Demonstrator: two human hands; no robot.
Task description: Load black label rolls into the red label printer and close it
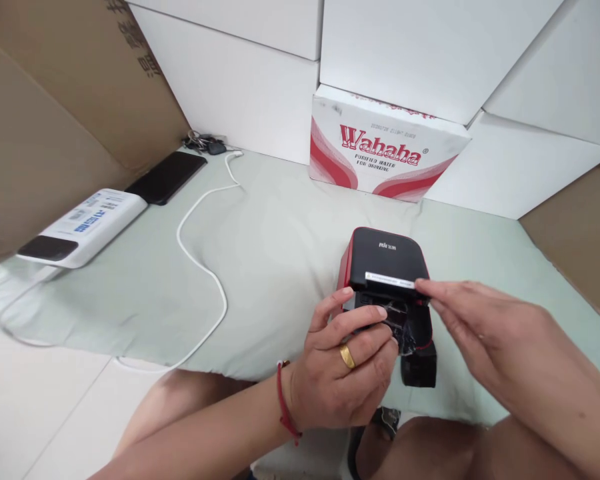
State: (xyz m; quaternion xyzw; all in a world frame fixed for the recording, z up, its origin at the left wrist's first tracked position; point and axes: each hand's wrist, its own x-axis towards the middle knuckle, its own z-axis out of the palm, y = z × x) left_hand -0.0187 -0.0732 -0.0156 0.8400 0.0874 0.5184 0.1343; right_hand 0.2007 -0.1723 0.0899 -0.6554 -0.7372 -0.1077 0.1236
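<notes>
A small black and red label printer (387, 261) sits on a pale green cloth (260, 267), its front compartment open. My left hand (345, 367), wearing a gold ring and a red string bracelet, curls its fingers around the printer's front and presses on a shiny black piece in the opening. My right hand (485, 333) reaches in from the right, fingers pressed together and fingertips touching the printer's white label strip (390, 281) at the top edge of the opening.
A Wahaha water carton (380, 157) and white boxes (240, 87) stand behind. Brown cardboard (55, 113) leans at left. A white device (83, 227), a black phone (167, 177), keys (203, 142) and a white cable (200, 260) lie on the left. My bare knees are below.
</notes>
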